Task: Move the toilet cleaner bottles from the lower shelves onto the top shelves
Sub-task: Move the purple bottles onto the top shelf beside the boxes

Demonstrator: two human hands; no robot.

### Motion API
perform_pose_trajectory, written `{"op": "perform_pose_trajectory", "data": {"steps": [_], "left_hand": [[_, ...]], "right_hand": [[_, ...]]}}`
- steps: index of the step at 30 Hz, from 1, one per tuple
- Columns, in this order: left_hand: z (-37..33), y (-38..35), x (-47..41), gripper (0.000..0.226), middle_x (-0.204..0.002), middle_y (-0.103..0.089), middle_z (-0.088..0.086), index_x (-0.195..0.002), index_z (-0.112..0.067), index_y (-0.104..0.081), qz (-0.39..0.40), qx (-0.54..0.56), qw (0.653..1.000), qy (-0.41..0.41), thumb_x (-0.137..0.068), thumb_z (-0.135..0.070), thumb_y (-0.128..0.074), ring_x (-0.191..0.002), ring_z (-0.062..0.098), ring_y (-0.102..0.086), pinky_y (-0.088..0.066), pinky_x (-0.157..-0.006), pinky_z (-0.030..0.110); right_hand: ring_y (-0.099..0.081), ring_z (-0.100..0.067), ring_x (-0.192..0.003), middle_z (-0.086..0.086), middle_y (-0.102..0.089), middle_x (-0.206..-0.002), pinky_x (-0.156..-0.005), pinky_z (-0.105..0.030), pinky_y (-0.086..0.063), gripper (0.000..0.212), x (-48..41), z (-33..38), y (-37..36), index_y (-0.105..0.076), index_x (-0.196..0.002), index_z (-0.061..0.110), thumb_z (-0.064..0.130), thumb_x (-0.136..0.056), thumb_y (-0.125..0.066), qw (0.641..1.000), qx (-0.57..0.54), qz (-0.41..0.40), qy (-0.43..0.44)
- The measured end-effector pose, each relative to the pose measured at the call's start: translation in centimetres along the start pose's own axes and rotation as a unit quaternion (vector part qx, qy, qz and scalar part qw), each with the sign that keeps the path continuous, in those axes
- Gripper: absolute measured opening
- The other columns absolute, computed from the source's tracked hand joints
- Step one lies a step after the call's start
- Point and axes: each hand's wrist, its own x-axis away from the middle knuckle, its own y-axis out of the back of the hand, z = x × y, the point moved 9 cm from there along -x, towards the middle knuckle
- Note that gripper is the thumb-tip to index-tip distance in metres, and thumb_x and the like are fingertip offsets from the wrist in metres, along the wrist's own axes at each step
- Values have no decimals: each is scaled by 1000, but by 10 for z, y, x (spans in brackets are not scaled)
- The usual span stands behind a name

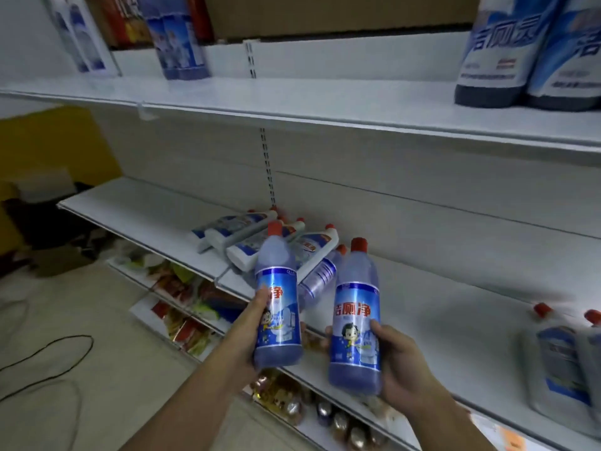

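My left hand (252,323) grips a blue toilet cleaner bottle (277,301) with a red cap, held upright in front of the lower shelf (422,307). In my right hand (395,362) I hold a second blue bottle (356,320) of the same kind, also upright. Behind them several white and blue cleaner bottles (257,237) lie in a heap on the lower shelf. Two more bottles (566,362) stand blurred at the far right of that shelf. Higher up, the top shelf (292,102) carries large blue bottles at the right (527,50) and at the left (180,37).
Below the lower shelf, racks hold bagged snacks (192,294) and shiny packets (286,398). A black cable (48,359) lies on the tiled floor at the left. Cardboard boxes (325,14) sit above the top shelf.
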Motion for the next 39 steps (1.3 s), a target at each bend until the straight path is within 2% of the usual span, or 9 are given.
{"op": "perform_pose_trajectory", "data": {"steps": [4,9,13,18,22,28,35,37,39], "left_hand": [[-33,42,28,57,-70,-72,8,-98,-11,-61,9,-22,999,-21,-66,-56,-47,-58,19,-69,-57,-57,31],[-87,120,62,68,-80,-73,13,-113,-9,-57,31,-44,997,-48,-67,-58,-45,-66,24,-71,-59,-57,34],[-146,165,90,70,-77,-74,14,-120,-6,-53,77,-75,990,-92,-68,-53,-48,-63,24,-72,-56,-50,30],[-215,179,113,113,-76,-73,17,-108,-5,-57,139,-82,980,-119,-14,-61,-86,-60,27,-71,-57,-49,32],[-268,175,103,126,-70,-70,19,-117,2,-52,170,-111,969,-143,-6,-41,-94,-52,27,-68,-55,-46,32],[-357,151,69,90,-78,-72,20,-87,-2,-74,219,-79,956,-180,-5,-36,-94,-59,29,-70,-59,-54,37],[-473,138,14,97,-82,-75,12,-99,-10,-64,194,-67,940,-271,-12,-43,-93,-66,23,-72,-60,-55,34],[-500,139,-2,91,-76,-74,7,-96,-13,-64,193,-62,933,-296,-15,-43,-93,-62,19,-71,-58,-51,31],[-525,137,-19,68,-72,-74,2,-97,-16,-61,198,-85,922,-322,-39,-41,-88,-60,16,-71,-58,-51,30]], "right_hand": [[-70,-36,-64,-27,-70,-80,-56,-43,-59,77,-10,-37,-64,-73,-87,-7,17,-18,-98,999,28,37,-14],[-71,-33,-68,-26,-70,-87,-59,-41,-59,111,-36,-102,-134,-55,-118,-6,31,-22,-98,997,80,20,4],[-70,-34,-68,-27,-69,-91,-59,-42,-59,116,-48,-138,-196,-54,-119,-5,29,-17,-98,994,100,23,33],[-69,-33,-58,-23,-70,-78,-54,-42,-60,106,-51,-134,-262,-58,-104,-2,28,-11,-97,991,90,14,100],[-70,-33,-60,-25,-71,-81,-52,-39,-59,114,-60,-96,-308,-58,-111,-2,34,-9,-97,976,135,17,173],[-72,-31,-70,-26,-72,-91,-56,-35,-59,87,-73,-13,-398,-72,-92,2,41,-17,-95,920,244,116,285],[-73,-28,-85,-14,-73,-103,-64,-38,-60,84,-141,75,-458,-74,-100,15,49,-26,-92,904,269,133,303],[-73,-26,-81,-12,-74,-99,-61,-37,-60,87,-163,93,-468,-72,-99,15,51,-23,-91,899,282,115,314],[-73,-24,-74,-11,-75,-91,-57,-35,-59,74,-184,108,-483,-74,-92,14,48,-28,-91,891,297,102,329]]}}
